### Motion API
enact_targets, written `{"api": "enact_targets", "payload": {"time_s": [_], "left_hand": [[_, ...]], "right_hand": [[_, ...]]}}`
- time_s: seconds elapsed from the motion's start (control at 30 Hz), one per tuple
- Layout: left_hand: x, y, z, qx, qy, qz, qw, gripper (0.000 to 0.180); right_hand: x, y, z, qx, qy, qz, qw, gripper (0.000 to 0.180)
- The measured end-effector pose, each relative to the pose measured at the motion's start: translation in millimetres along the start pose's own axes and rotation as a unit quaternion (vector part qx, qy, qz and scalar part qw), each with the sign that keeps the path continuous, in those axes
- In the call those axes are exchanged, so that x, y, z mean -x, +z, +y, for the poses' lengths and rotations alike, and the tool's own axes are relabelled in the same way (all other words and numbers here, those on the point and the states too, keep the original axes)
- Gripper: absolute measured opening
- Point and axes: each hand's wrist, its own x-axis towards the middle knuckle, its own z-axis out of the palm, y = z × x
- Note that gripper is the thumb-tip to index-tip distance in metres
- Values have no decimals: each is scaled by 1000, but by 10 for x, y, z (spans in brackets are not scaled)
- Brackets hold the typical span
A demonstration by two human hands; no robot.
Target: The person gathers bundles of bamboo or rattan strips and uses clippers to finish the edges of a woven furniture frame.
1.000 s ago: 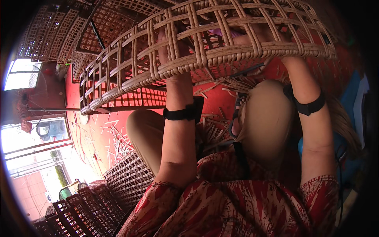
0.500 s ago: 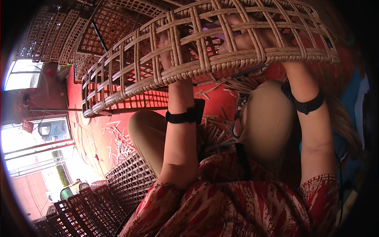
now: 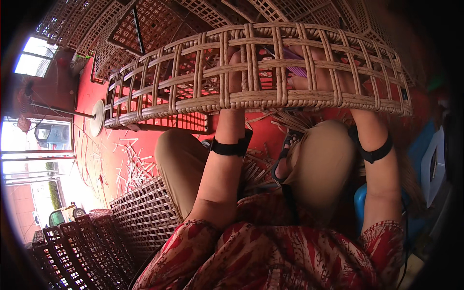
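A long, curved wicker lattice piece (image 3: 193,102) of brown woven strands stretches across the view in front of me. My left hand (image 3: 235,72) is inside it, seen through the gaps near a vertical strand left of centre; the weave hides its fingers. Further right, my right hand (image 3: 323,78) is also behind the lattice, its fingers closed round a tool with a purple ribbed handle (image 3: 297,71). The tool's working end is mostly covered by strands, so its kind is unclear. Both forearms wear black straps.
Cut strand scraps (image 3: 133,164) litter the red floor (image 3: 108,145). Woven panels (image 3: 150,205) stand at the lower left, with more wicker frames (image 3: 145,29) behind. A round pale base with a pole (image 3: 97,117) stands left. Blue and white items lie at right.
The lattice piece sits lower in view and more level. Both hands have shifted with it, and the purple handle shows more plainly beside my right hand.
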Motion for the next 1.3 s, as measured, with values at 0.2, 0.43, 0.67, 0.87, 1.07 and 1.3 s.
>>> {"api": "enact_targets", "payload": {"time_s": [0.2, 0.43, 0.67, 0.87, 1.07, 1.3], "left_hand": [[-122, 18, -51, 250, -60, 15, 966, 18], [-80, -232, -239, 299, -3, -29, 954, 31], [-245, -356, -441, -93, 98, -62, 989, 28], [-127, -251, -296, -275, 285, 28, 918, 24], [588, -481, -456, -53, -168, 103, 979, 28], [712, -543, 56, 90, -205, 120, 967, 22]], "right_hand": [[-94, -135, 39, 236, -137, 0, 962, 62], [143, -100, -20, -201, 148, -168, 954, 74], [72, -152, -63, -193, 162, -183, 950, 75], [-55, -87, -49, -242, 167, -180, 939, 83], [-73, -67, 29, -261, 132, -173, 940, 86], [-138, 56, 124, -396, 250, -214, 857, 68]]}}
